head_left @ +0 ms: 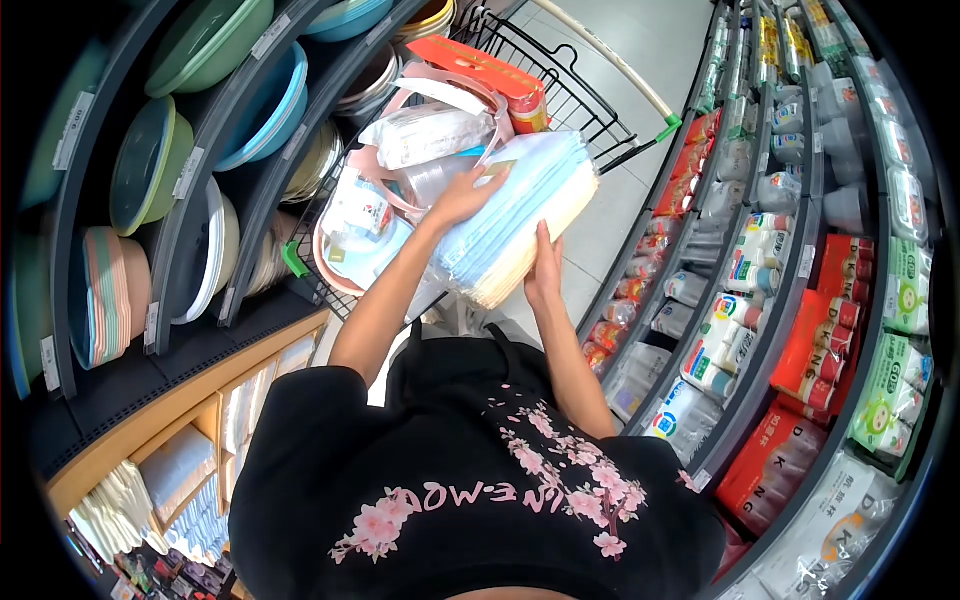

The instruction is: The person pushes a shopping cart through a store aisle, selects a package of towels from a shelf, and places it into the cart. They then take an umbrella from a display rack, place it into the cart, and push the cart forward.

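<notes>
A clear-wrapped pack of folded light-blue and pale-yellow cloths (525, 215) is tilted over the shopping cart. My left hand (468, 195) grips its left side, the thumb and fingers lying on the wrapper. On the lower right edge my right hand (545, 265) holds the pack, thumb up along the side and the other fingers partly hidden beneath. Just left of my left hand, a pink basin (318, 250) sits in the cart with clear-wrapped items (430, 137) in and around it. A red package (490, 75) lies behind them.
The black wire cart (560, 75) has a pale handle (610, 55) with green ends. Shelves of basins (265, 110) stand on the left, with folded cloths (110, 510) lower down. Shelves of wrapped cups (720, 345) line the right. Pale floor tiles (610, 190) show between.
</notes>
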`<state>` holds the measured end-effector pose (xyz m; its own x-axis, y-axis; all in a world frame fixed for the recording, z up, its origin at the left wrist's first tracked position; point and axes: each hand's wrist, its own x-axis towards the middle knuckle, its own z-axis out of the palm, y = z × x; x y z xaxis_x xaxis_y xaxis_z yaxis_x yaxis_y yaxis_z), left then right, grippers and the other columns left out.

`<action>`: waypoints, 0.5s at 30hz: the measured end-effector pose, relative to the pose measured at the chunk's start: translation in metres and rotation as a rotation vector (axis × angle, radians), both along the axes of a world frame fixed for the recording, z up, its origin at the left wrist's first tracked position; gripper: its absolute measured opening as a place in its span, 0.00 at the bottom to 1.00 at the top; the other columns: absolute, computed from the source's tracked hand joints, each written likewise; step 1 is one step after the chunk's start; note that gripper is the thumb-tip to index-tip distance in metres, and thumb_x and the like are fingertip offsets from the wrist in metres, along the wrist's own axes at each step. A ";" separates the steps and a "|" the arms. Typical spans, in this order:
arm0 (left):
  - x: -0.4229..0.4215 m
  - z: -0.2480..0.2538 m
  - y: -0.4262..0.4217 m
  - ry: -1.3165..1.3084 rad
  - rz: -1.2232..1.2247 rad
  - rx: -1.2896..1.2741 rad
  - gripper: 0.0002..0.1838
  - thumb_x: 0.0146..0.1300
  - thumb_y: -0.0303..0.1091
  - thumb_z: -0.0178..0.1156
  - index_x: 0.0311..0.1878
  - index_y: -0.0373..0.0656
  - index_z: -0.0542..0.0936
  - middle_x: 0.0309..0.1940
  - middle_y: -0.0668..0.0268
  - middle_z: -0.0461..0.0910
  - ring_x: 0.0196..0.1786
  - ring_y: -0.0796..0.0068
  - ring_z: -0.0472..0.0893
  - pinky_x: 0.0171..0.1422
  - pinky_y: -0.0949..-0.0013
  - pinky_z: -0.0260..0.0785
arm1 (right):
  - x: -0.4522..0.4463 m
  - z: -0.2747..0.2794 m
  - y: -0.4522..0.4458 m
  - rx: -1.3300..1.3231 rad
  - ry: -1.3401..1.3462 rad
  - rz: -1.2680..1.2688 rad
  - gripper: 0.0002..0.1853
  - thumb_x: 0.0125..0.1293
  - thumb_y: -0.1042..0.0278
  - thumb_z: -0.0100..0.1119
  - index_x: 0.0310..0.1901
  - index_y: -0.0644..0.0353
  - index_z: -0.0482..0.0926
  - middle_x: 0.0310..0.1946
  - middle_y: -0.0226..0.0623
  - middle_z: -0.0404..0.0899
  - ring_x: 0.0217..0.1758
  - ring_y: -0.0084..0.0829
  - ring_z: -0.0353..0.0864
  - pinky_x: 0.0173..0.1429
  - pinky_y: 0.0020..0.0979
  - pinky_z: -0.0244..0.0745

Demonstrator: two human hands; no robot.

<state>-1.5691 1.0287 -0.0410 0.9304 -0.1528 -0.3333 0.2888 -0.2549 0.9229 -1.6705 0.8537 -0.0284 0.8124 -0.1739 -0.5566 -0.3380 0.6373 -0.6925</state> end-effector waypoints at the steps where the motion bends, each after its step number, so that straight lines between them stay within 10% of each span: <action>1: 0.000 0.000 -0.003 0.013 -0.021 0.026 0.43 0.65 0.65 0.56 0.66 0.31 0.73 0.56 0.38 0.78 0.62 0.48 0.78 0.66 0.59 0.68 | 0.004 -0.002 -0.002 0.135 -0.104 0.029 0.35 0.72 0.59 0.61 0.72 0.62 0.54 0.63 0.44 0.70 0.65 0.33 0.72 0.65 0.34 0.72; 9: 0.046 0.026 -0.027 0.186 -0.196 -0.311 0.38 0.70 0.61 0.54 0.71 0.39 0.69 0.60 0.57 0.77 0.59 0.69 0.78 0.63 0.69 0.69 | 0.048 -0.011 -0.011 -0.147 -0.252 -0.091 0.31 0.74 0.60 0.59 0.71 0.62 0.58 0.65 0.42 0.69 0.65 0.33 0.71 0.67 0.34 0.69; 11: 0.055 0.020 -0.031 0.193 -0.166 -0.289 0.45 0.63 0.67 0.58 0.68 0.34 0.72 0.62 0.48 0.77 0.61 0.60 0.79 0.63 0.66 0.70 | 0.060 -0.016 -0.015 -0.179 -0.240 -0.086 0.30 0.74 0.60 0.58 0.71 0.62 0.58 0.65 0.41 0.69 0.65 0.32 0.71 0.66 0.34 0.70; 13: 0.053 0.018 -0.033 -0.053 0.003 0.310 0.37 0.66 0.60 0.60 0.62 0.32 0.77 0.56 0.45 0.81 0.57 0.56 0.82 0.59 0.63 0.73 | 0.062 -0.022 -0.011 -0.204 -0.197 -0.121 0.34 0.73 0.62 0.60 0.72 0.63 0.56 0.67 0.44 0.66 0.67 0.35 0.68 0.69 0.34 0.66; 15: 0.047 0.030 -0.029 -0.196 0.010 0.376 0.32 0.67 0.55 0.59 0.60 0.33 0.79 0.51 0.43 0.83 0.54 0.50 0.83 0.59 0.60 0.73 | 0.060 -0.025 -0.004 -0.240 -0.220 -0.142 0.36 0.72 0.62 0.61 0.73 0.63 0.54 0.68 0.45 0.65 0.68 0.36 0.67 0.70 0.34 0.65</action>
